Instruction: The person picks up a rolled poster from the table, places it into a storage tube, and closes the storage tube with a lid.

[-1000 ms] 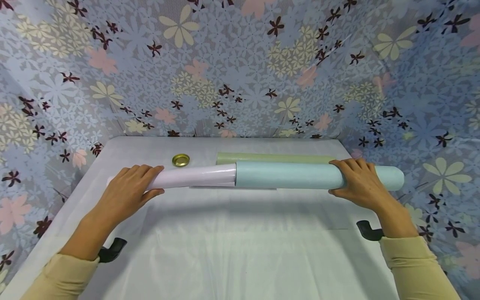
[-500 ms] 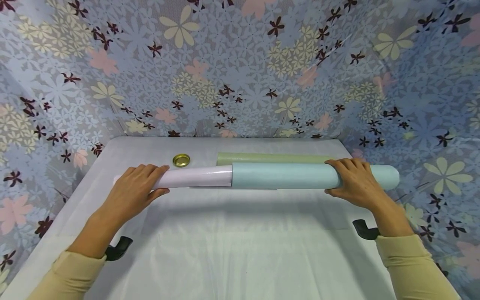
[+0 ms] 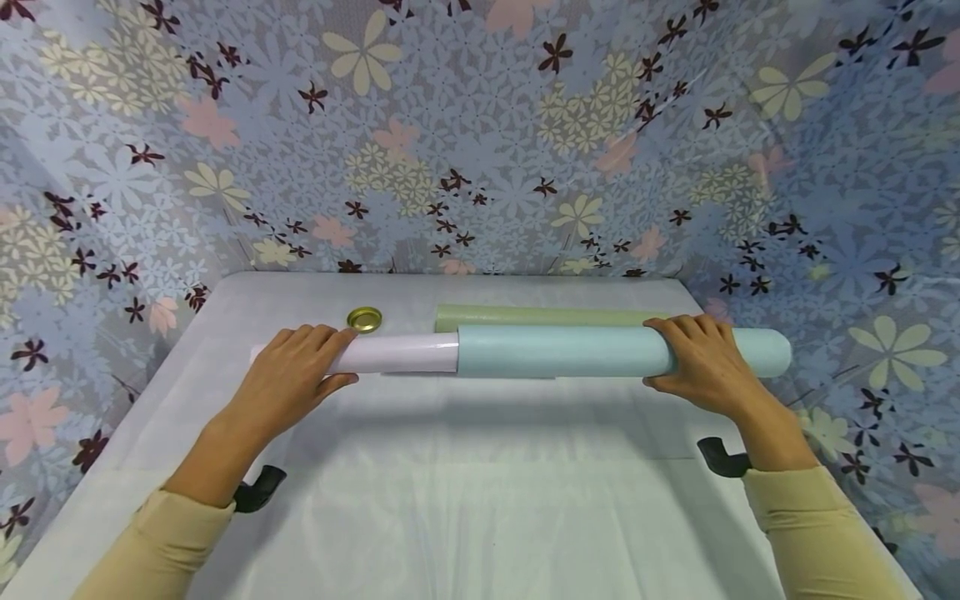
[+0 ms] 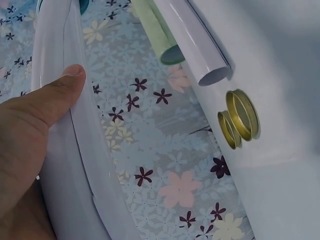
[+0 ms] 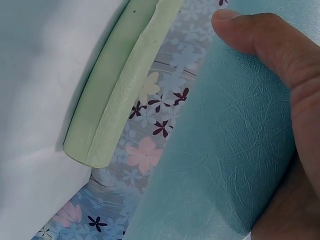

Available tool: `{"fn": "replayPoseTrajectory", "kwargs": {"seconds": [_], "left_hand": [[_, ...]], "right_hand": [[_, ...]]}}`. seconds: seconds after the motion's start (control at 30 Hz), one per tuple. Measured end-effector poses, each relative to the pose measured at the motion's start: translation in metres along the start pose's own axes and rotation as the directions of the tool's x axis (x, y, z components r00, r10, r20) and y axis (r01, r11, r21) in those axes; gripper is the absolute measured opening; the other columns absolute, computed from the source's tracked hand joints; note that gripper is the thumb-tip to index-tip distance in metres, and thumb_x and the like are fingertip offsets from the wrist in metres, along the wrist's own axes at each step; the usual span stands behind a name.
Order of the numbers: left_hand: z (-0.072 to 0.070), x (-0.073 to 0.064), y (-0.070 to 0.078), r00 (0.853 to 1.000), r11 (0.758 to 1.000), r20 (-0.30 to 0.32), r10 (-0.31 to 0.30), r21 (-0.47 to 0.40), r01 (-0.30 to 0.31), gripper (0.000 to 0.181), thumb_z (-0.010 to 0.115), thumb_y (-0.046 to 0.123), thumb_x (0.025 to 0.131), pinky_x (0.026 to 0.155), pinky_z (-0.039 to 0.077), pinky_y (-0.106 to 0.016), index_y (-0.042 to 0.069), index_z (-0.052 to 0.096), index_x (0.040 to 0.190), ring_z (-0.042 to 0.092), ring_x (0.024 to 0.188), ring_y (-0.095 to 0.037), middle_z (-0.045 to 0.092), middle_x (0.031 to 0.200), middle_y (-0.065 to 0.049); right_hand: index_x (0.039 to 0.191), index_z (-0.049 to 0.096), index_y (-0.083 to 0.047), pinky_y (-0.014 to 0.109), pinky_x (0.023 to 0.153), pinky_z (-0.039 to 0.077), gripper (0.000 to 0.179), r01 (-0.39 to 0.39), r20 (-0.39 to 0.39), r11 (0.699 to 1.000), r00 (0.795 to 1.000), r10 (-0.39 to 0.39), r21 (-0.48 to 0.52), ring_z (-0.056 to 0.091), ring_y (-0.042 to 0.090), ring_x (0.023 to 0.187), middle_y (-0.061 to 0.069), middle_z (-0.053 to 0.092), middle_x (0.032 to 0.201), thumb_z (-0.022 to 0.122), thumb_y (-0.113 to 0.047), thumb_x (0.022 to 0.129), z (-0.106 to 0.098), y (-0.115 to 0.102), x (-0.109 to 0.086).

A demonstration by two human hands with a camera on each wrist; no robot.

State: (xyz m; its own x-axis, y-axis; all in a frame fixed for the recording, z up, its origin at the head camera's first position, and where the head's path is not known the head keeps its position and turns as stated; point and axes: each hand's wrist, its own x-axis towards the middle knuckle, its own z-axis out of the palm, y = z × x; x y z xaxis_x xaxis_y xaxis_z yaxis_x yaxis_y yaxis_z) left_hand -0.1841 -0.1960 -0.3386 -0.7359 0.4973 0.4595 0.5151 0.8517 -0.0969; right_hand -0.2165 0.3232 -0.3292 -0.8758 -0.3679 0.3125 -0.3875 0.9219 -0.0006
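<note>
My left hand [image 3: 296, 375] grips a glossy white rolled-paper tube [image 3: 405, 353], thumb along the near side. In the left wrist view a lengthwise seam shows on that tube [image 4: 82, 150]. Its right end sits inside a wider light-blue paper tube [image 3: 562, 352], so that end is hidden. My right hand [image 3: 701, 367] is wrapped round the blue tube near its right end; the right wrist view shows the thumb lying over its textured surface [image 5: 220, 130]. Both tubes are held level above the table, in one line across it.
Behind the blue tube a light-green rolled tube [image 3: 540, 317] lies on the white-covered table [image 3: 480, 517]. The left wrist view shows another white tube [image 4: 195, 40] and two gold ring-shaped pieces [image 4: 243, 116] there. Floral cloth [image 3: 480, 150] hangs behind the table.
My left hand has moved right with the white tube, and my right hand slightly left with the blue one. Less of the white tube shows; it has slid deeper into the blue tube.
</note>
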Motion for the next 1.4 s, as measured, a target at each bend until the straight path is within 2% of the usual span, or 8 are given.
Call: {"fn": "replayPoseTrajectory", "kwargs": {"seconds": [0.43,0.77,1.1,1.4], "left_hand": [[0.006,0.010,0.007,1.000,1.000,-0.003,0.018,0.014,-0.018,0.063,0.075,0.040,0.076,0.087,0.048,-0.048,0.008,0.053,0.126,0.061,0.101,-0.031,0.063,0.109,-0.013],[0.009,0.018,0.015,0.999,1.000,0.022,0.026,0.016,-0.026,0.062,0.071,0.043,0.079,0.087,0.048,-0.045,0.009,0.052,0.128,0.059,0.101,-0.030,0.063,0.110,-0.011],[0.012,0.024,0.022,0.999,0.999,0.009,0.035,0.012,-0.035,0.060,0.070,0.044,0.080,0.086,0.048,-0.045,0.011,0.053,0.127,0.060,0.103,-0.031,0.063,0.116,-0.012],[0.017,0.029,0.028,0.998,0.999,-0.018,0.052,0.013,-0.052,0.060,0.072,0.044,0.078,0.084,0.049,-0.044,0.011,0.054,0.125,0.058,0.106,-0.029,0.062,0.112,-0.010]], "right_hand": [[0.131,0.047,-0.012,0.062,0.092,0.030,0.082,0.011,-0.010,1.000,1.000,-0.011,-0.006,0.043,0.045,0.113,0.020,0.055,0.124,0.087,-0.031,0.062,0.002,-0.005,0.003],[0.131,0.048,-0.013,0.061,0.092,0.031,0.083,0.016,-0.014,1.000,1.000,-0.016,-0.002,0.044,0.044,0.113,0.019,0.055,0.124,0.087,-0.032,0.061,0.006,-0.007,0.005],[0.131,0.048,-0.012,0.061,0.092,0.030,0.082,0.030,-0.022,1.000,0.999,-0.030,0.005,0.044,0.044,0.112,0.020,0.055,0.124,0.087,-0.031,0.061,0.007,-0.010,0.006],[0.132,0.048,-0.012,0.060,0.094,0.030,0.082,0.020,-0.011,1.000,1.000,-0.020,0.008,0.045,0.043,0.112,0.019,0.055,0.125,0.087,-0.032,0.062,0.007,-0.013,0.007]]}}
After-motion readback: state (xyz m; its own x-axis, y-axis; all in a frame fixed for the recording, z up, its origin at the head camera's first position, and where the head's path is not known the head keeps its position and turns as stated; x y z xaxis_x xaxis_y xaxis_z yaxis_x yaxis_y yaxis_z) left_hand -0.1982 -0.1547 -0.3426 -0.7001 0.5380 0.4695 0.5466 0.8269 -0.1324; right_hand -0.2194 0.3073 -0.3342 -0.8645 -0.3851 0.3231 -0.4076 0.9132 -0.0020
